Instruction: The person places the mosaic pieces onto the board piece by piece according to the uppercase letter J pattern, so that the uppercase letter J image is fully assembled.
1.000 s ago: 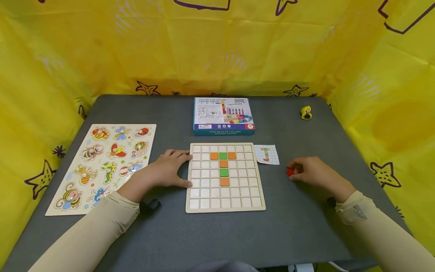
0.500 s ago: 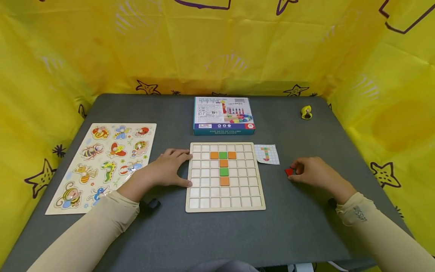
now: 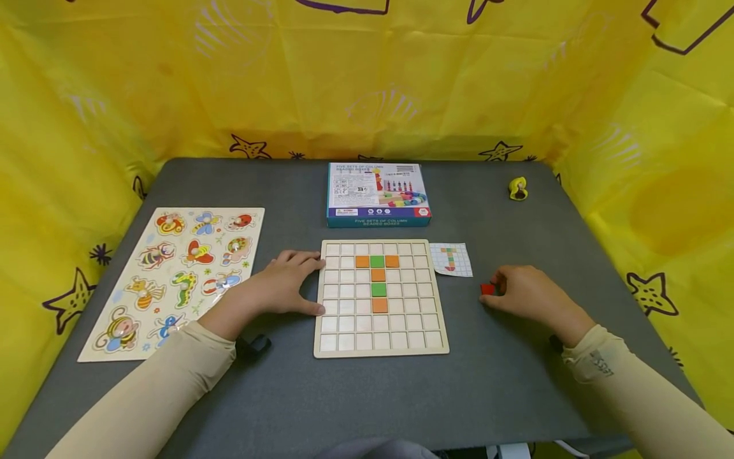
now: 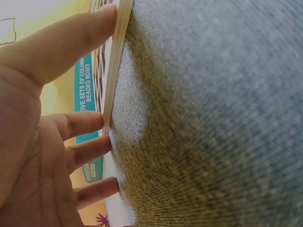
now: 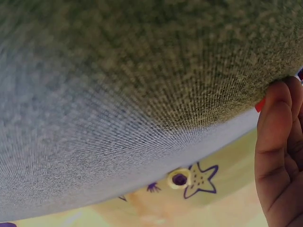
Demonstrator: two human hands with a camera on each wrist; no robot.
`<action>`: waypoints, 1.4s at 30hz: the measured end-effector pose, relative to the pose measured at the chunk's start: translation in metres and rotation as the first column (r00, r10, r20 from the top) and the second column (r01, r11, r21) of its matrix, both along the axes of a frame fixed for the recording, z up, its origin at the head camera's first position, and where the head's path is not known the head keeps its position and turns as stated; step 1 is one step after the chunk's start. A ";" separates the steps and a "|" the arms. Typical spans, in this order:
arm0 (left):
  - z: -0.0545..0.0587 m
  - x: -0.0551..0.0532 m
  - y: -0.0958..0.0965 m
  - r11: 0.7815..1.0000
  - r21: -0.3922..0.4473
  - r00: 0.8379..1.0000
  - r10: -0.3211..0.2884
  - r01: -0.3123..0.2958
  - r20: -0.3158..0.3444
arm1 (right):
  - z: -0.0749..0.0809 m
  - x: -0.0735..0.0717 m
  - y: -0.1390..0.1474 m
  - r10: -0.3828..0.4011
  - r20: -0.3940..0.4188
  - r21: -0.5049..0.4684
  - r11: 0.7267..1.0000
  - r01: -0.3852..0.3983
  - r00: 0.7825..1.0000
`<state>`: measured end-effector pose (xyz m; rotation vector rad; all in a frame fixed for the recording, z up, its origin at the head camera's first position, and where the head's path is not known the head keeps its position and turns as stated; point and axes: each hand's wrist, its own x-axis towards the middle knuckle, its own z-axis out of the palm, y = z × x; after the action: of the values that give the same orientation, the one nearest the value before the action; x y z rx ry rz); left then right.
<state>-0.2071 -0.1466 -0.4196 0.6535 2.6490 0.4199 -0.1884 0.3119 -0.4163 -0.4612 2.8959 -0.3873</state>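
A wooden grid board (image 3: 344, 344) lies in the middle of the table. Several orange and green square tiles (image 3: 379, 290) form a T shape in its cells. At the board's left edge my left hand (image 3: 287, 285) rests with fingers and thumb spread; the left wrist view shows the fingertips along the wooden edge (image 4: 113, 75). Right of the board, my right hand (image 3: 527, 296) pinches a small red tile (image 3: 487, 289) low over the table. In the right wrist view only a sliver of the red tile (image 5: 259, 105) shows beside the fingers.
A paper pattern card (image 3: 451, 260) touches the board's upper right side. Behind the board is a flat box (image 3: 378, 196). An insect picture puzzle (image 3: 178, 280) lies at the left. A small yellow object (image 3: 518, 189) sits at the far right. Yellow curtains surround the table.
The red tile has turned in my right fingers and more of its face shows. My right hand has shifted very slightly left. The left hand and the board stay put.
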 end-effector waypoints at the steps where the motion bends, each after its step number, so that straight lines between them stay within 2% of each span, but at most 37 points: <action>1: 0.000 0.000 0.000 1.000 0.000 1.000 0.000 0.000 -0.001 | 0.000 0.000 0.000 0.000 -0.005 0.004 1.000 0.001 1.000; 6: -0.002 0.000 -0.001 1.000 0.000 1.000 0.002 -0.002 -0.007 | 0.001 0.001 -0.002 -0.001 -0.017 0.001 1.000 0.001 1.000; 10: -0.003 0.000 -0.002 1.000 -0.004 1.000 0.003 -0.003 -0.009 | 0.005 0.003 -0.015 0.037 -0.053 -0.016 0.999 -0.038 0.998; 14: -0.001 0.000 -0.003 1.000 -0.005 1.000 0.012 -0.012 0.002 | 0.011 0.009 -0.053 0.135 -0.081 -0.045 0.989 -0.139 0.988; 18: 0.000 0.000 -0.003 1.000 -0.005 1.000 0.012 -0.012 0.001 | 0.016 0.018 -0.104 0.261 -0.067 -0.061 0.962 -0.265 0.963; 22: -0.002 -0.001 -0.001 1.000 0.000 1.000 0.010 -0.010 -0.004 | 0.017 0.024 -0.144 0.321 -0.035 -0.050 0.945 -0.322 0.947; 28: -0.004 0.000 0.003 1.000 -0.007 1.000 -0.001 0.002 0.024 | 0.011 0.029 -0.166 0.310 0.015 0.013 0.951 -0.310 0.951; 34: 0.000 0.000 0.003 1.000 -0.010 1.000 0.007 -0.007 0.012 | 0.008 0.031 -0.175 0.277 0.050 0.004 0.961 -0.278 0.960; 42: 0.003 0.000 0.002 1.000 -0.004 1.000 0.007 -0.007 0.017 | 0.009 0.029 -0.178 0.262 0.038 0.030 0.964 -0.264 0.964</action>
<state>-0.2075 -0.1447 -0.4169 0.6365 2.6360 0.4210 -0.1599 0.1340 -0.4073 -0.8133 2.7534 -0.2983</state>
